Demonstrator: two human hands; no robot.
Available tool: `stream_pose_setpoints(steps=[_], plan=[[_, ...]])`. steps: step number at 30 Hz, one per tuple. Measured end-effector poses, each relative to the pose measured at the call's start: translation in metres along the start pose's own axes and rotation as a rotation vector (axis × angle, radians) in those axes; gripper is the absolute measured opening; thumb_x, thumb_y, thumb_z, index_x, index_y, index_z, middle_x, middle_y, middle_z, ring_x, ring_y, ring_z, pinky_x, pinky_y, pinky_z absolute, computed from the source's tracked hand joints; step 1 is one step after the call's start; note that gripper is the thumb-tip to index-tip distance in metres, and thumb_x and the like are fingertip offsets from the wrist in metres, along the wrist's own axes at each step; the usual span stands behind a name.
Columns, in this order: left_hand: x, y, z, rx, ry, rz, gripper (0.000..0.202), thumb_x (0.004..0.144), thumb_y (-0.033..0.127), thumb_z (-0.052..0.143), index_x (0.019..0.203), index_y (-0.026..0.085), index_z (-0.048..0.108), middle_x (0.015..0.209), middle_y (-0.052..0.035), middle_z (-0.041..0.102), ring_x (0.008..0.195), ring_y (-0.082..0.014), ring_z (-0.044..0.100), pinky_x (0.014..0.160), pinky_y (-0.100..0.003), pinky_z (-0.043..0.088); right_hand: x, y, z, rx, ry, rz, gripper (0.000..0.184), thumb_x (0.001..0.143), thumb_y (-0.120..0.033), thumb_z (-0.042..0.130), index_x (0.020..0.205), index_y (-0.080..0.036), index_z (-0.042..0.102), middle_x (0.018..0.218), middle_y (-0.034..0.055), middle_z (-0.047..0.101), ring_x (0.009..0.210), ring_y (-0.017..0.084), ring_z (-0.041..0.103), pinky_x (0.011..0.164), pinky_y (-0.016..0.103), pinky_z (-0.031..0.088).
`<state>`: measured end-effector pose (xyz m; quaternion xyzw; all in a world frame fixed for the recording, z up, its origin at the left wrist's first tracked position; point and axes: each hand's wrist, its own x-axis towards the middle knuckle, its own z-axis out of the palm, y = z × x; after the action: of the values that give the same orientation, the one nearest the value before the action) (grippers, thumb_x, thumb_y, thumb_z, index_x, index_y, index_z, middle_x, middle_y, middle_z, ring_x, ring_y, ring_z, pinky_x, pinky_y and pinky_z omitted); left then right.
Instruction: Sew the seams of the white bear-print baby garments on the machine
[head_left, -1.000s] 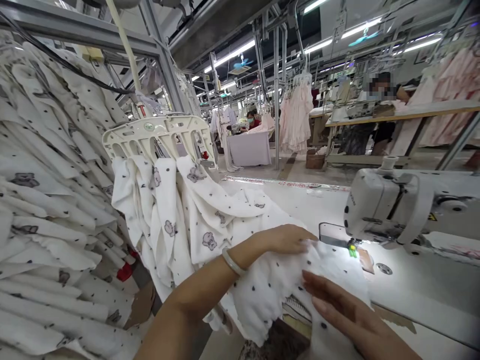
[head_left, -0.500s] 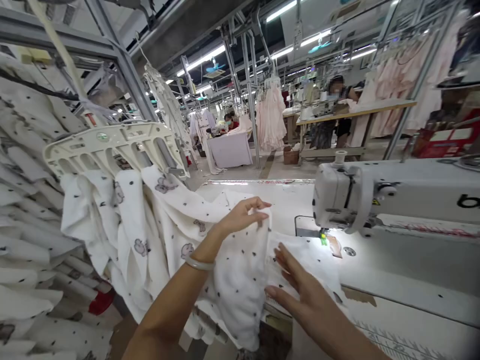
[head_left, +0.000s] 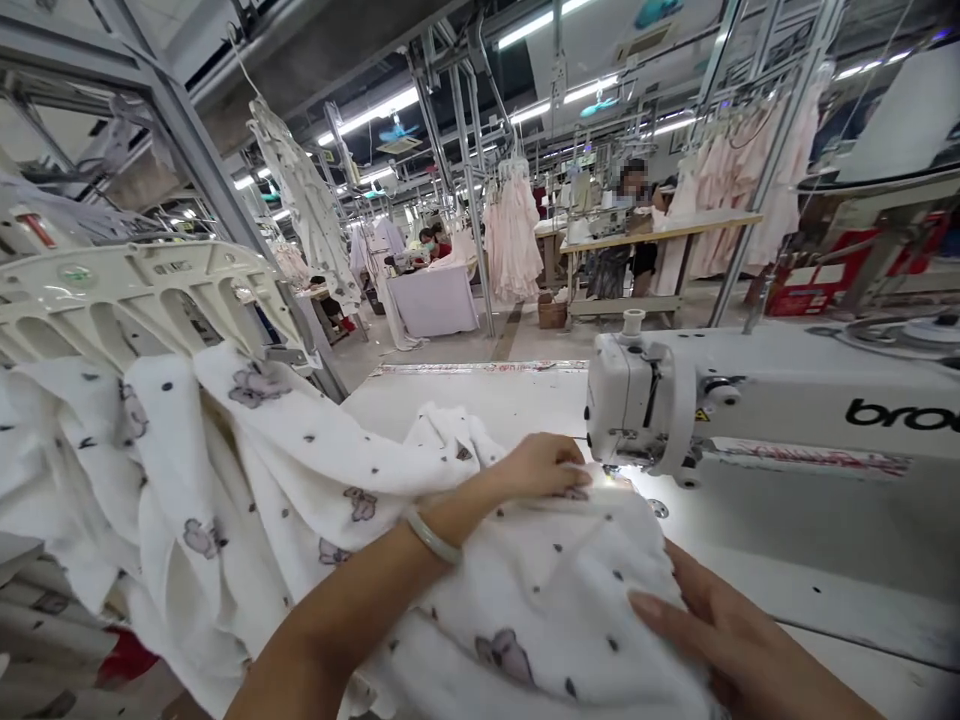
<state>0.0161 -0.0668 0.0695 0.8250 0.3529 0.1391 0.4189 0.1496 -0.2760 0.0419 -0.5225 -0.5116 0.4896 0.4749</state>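
Observation:
White fleecy fabric (head_left: 555, 590) with grey bear prints and small dark marks spreads over the front of the sewing machine (head_left: 637, 400). My left hand (head_left: 544, 465), a pale bangle on its wrist, is closed on the fabric's far edge, just left of the needle area. At the right edge of the fabric is my right hand (head_left: 712, 615), thumb on top and fingers partly hidden beneath the cloth. The needle and presser foot are mostly covered by the fabric's edge. Leftward, the fabric runs up to a cream clamp hanger (head_left: 150, 290) holding several pieces.
The white machine table (head_left: 487, 385) reaches back behind the fabric. A grey metal post (head_left: 202, 170) rises at left behind the hanger. Farther off, a person (head_left: 630, 210) sits at another sewing table (head_left: 667, 230), near pink garments (head_left: 514, 230) on a rail.
My left hand has carried the fabric edge right, up to the machine's needle area. My right hand has shifted right and now grips the fabric's right edge. The view has turned slightly.

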Motion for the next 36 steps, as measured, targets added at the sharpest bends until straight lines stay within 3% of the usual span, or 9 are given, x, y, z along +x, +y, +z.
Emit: stream_pose_setpoints(steps=[2, 5, 9, 13, 19, 22, 26, 33, 36], plan=[[0.008, -0.006, 0.013, 0.006, -0.064, -0.009, 0.014, 0.072, 0.024, 0.077, 0.079, 0.018, 0.066, 0.081, 0.0022, 0.064, 0.081, -0.015, 0.06, 0.073, -0.024, 0.046, -0.006, 0.023, -0.024, -0.226, 0.021, -0.077, 0.079, 0.096, -0.051, 0.056, 0.163, -0.028, 0.021, 0.151, 0.0129, 0.053, 0.135, 0.034, 0.054, 0.104, 0.047, 0.053], [0.017, -0.007, 0.015, 0.012, -0.133, -0.042, 0.021, 0.068, 0.028, 0.082, 0.081, 0.018, 0.068, 0.082, 0.0019, 0.066, 0.083, -0.0164, 0.061, 0.074, -0.024, 0.046, 0.006, 0.043, -0.054, -0.792, -0.081, -0.443, 0.067, 0.1, -0.036, 0.048, 0.162, -0.031, 0.025, 0.154, 0.011, 0.05, 0.135, 0.034, 0.054, 0.103, 0.048, 0.055], [0.021, -0.007, 0.003, 0.011, -0.162, -0.104, 0.026, 0.073, 0.038, 0.078, 0.087, 0.018, 0.068, 0.081, 0.0009, 0.064, 0.079, -0.017, 0.06, 0.069, -0.025, 0.046, 0.048, 0.033, -0.077, -1.249, -0.22, -0.931, 0.07, 0.092, -0.001, 0.038, 0.159, -0.021, 0.033, 0.112, 0.0116, 0.073, 0.098, 0.027, 0.07, 0.083, 0.041, 0.061], [0.012, -0.006, -0.017, -0.162, -0.271, -0.233, 0.042, 0.072, 0.052, 0.08, 0.096, 0.02, 0.066, 0.085, -0.0001, 0.065, 0.075, -0.0169, 0.062, 0.066, -0.027, 0.049, 0.063, 0.003, -0.069, -1.412, -0.255, -1.277, 0.05, 0.092, 0.002, 0.038, 0.138, -0.008, 0.056, 0.079, 0.0072, 0.069, 0.073, 0.025, 0.065, 0.075, 0.041, 0.056], [0.01, 0.014, -0.026, -0.055, -0.453, -0.083, 0.038, 0.068, 0.045, 0.086, 0.09, 0.019, 0.068, 0.079, 0.001, 0.063, 0.075, -0.0172, 0.057, 0.066, -0.026, 0.044, 0.032, -0.012, -0.04, -1.079, -0.465, -1.244, 0.037, 0.107, -0.02, 0.033, 0.133, -0.014, 0.059, 0.07, 0.0017, 0.063, 0.057, 0.018, 0.055, 0.059, 0.035, 0.048], [0.017, 0.019, -0.006, 0.085, -0.381, -0.042, 0.024, 0.073, 0.035, 0.08, 0.079, 0.018, 0.064, 0.077, 0.0012, 0.061, 0.077, -0.0177, 0.056, 0.067, -0.026, 0.042, 0.041, 0.005, -0.049, -1.135, -0.346, -1.214, 0.042, 0.104, -0.009, 0.034, 0.144, -0.011, 0.048, 0.083, 0.0039, 0.068, 0.067, 0.019, 0.06, 0.066, 0.034, 0.05], [0.02, 0.012, 0.017, 0.07, -0.21, -0.083, 0.033, 0.072, 0.038, 0.081, 0.07, 0.018, 0.054, 0.072, 0.0021, 0.054, 0.073, -0.016, 0.052, 0.064, -0.027, 0.039, 0.061, 0.034, -0.068, -1.187, -0.142, -1.07, 0.046, 0.098, -0.006, 0.043, 0.144, -0.008, 0.045, 0.104, 0.0122, 0.069, 0.087, 0.024, 0.064, 0.077, 0.039, 0.055], [0.015, 0.002, 0.018, 0.011, -0.175, -0.031, 0.023, 0.075, 0.035, 0.073, 0.072, 0.017, 0.06, 0.078, -0.0004, 0.061, 0.076, -0.0167, 0.055, 0.069, -0.027, 0.043, 0.064, 0.047, -0.062, -1.255, -0.103, -1.043, 0.037, 0.083, 0.007, 0.044, 0.108, -0.012, 0.063, 0.105, 0.0146, 0.069, 0.09, 0.027, 0.066, 0.077, 0.041, 0.06], [0.02, -0.008, 0.02, -0.012, -0.141, 0.032, 0.021, 0.078, 0.035, 0.069, 0.072, 0.016, 0.063, 0.076, -0.0007, 0.062, 0.075, -0.0168, 0.057, 0.07, -0.027, 0.045, 0.07, 0.039, -0.07, -1.255, -0.078, -1.116, 0.035, 0.087, 0.004, 0.041, 0.11, -0.011, 0.062, 0.1, 0.0138, 0.071, 0.087, 0.026, 0.068, 0.076, 0.038, 0.06]])
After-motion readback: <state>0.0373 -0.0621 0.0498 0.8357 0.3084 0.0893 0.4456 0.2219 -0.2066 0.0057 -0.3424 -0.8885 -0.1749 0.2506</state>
